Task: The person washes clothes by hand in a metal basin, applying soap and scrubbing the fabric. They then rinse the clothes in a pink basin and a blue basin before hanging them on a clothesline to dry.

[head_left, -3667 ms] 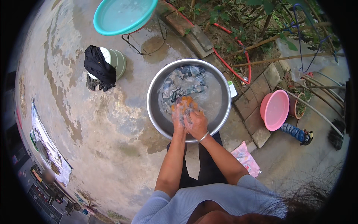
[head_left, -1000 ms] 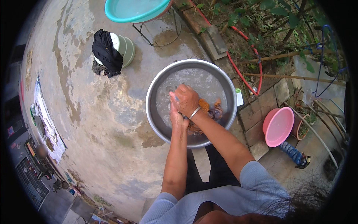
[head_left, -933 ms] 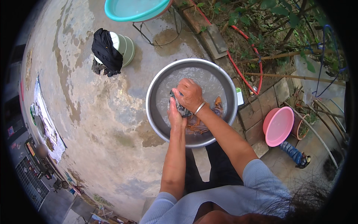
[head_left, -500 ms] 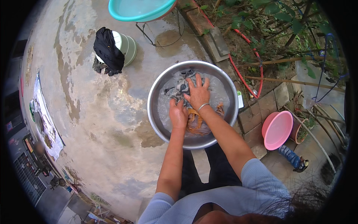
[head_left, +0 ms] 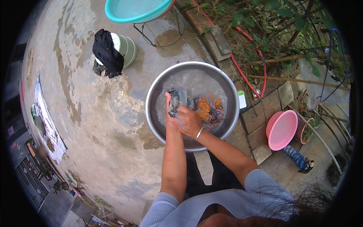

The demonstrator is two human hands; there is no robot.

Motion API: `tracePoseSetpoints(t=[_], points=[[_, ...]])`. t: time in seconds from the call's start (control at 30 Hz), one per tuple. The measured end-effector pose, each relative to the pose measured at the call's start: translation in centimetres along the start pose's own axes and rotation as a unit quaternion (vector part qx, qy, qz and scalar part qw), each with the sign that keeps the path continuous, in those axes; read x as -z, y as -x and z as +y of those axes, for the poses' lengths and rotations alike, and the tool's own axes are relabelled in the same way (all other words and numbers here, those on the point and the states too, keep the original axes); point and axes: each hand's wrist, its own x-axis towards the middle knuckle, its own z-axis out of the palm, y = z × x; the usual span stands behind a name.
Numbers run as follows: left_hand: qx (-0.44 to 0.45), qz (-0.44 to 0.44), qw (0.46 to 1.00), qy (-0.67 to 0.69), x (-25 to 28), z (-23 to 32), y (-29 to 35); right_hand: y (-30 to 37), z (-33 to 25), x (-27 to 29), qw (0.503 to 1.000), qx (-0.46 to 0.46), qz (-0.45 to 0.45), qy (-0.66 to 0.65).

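A wide metal basin (head_left: pixel 151 94) with soapy water stands in front of me. Wet grey patterned cloth (head_left: pixel 174 101) is bunched at its left side, between my two hands. My left hand (head_left: pixel 169 115) is seen edge-on with its fingers held straight, the cloth pressed against its palm. Curled into a fist, my right hand (head_left: pixel 190 120) grips the near part of the same cloth; its fingertips are hidden. A bracelet circles the right wrist. Orange and purplish cloth (head_left: pixel 206 108) lies in the water right of my hands.
A turquoise basin (head_left: pixel 138 19) sits on a wire stand. Black clothing (head_left: pixel 107 51) hangs over a pale bucket (head_left: pixel 130 51). To the right are a pink basin (head_left: pixel 283 130), a red hose (head_left: pixel 242 73), bricks and plants. A white-and-green packet (head_left: pixel 242 99) lies beside the metal basin.
My hands have come nearer and to the left, drawing the grey cloth with them. The right hand went from spread to closed. More of the orange cloth now shows.
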Motion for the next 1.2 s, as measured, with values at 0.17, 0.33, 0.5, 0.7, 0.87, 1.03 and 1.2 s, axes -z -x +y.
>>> tracePoseSetpoints(t=[0.17,0.33,0.5,0.7,0.87,1.03,1.2], points=[[-0.175,0.067,0.979,-0.074,0.5,-2.3,-0.1,-3.1,2.1,-0.3,0.987,0.088,0.108,0.081],[-0.203,0.073,0.968,-0.129,-2.1,-1.9,1.9,-6.8,4.7,3.1,0.984,0.053,0.065,0.159],[-0.495,0.046,0.525,-0.691,2.3,-1.0,1.5,-5.7,3.3,4.2,0.974,-0.122,0.016,0.188],[-0.428,0.158,0.523,-0.720,4.5,-1.7,0.2,-4.3,6.1,-1.9,0.945,-0.194,-0.127,0.230],[-0.278,0.116,0.905,-0.300,2.6,-1.3,1.6,-4.5,7.4,-2.7,0.975,-0.167,0.015,0.147],[-0.079,0.023,0.996,0.026,3.5,1.0,-0.1,-1.4,-0.5,-2.5,0.990,-0.113,0.045,-0.070],[-0.018,-0.070,0.997,0.022,5.3,0.9,0.7,0.4,-3.4,-2.5,0.997,-0.077,0.010,0.005]])
